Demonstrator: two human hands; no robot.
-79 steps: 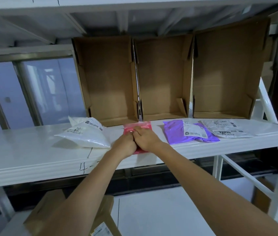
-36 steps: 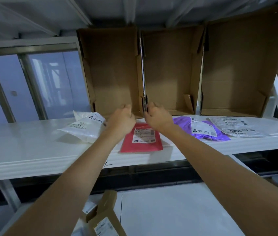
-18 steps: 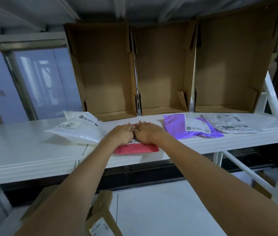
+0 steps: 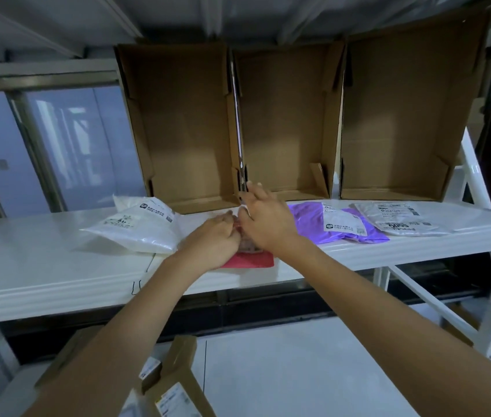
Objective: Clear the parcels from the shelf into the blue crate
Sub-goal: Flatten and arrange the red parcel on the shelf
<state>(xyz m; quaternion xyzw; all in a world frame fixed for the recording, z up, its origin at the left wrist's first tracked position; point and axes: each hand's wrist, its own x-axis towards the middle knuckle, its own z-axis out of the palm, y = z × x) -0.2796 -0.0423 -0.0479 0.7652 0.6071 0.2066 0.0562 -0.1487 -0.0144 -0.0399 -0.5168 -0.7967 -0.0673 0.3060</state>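
Since half a second ago the right hand [image 4: 264, 219] has lifted, fingers loosely spread; the left hand [image 4: 218, 236] presses curled on the red parcel [image 4: 248, 260], no firm hold visible. White parcel [image 4: 139, 228] lies left, purple parcel [image 4: 333, 224] and grey parcel [image 4: 398, 219] right. All four remain on the shelf [image 4: 42, 278]; no blue crate shows.

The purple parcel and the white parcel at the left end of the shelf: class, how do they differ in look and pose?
The purple parcel lies flat; the white parcel at the left is puffed up and mounded. The purple parcel is right of the hands, the white parcel is left of them. The purple parcel's label contrasts strongly with its bag, while the white parcel's label blends in. Both are soft labelled mailers resting untouched on the shelf.
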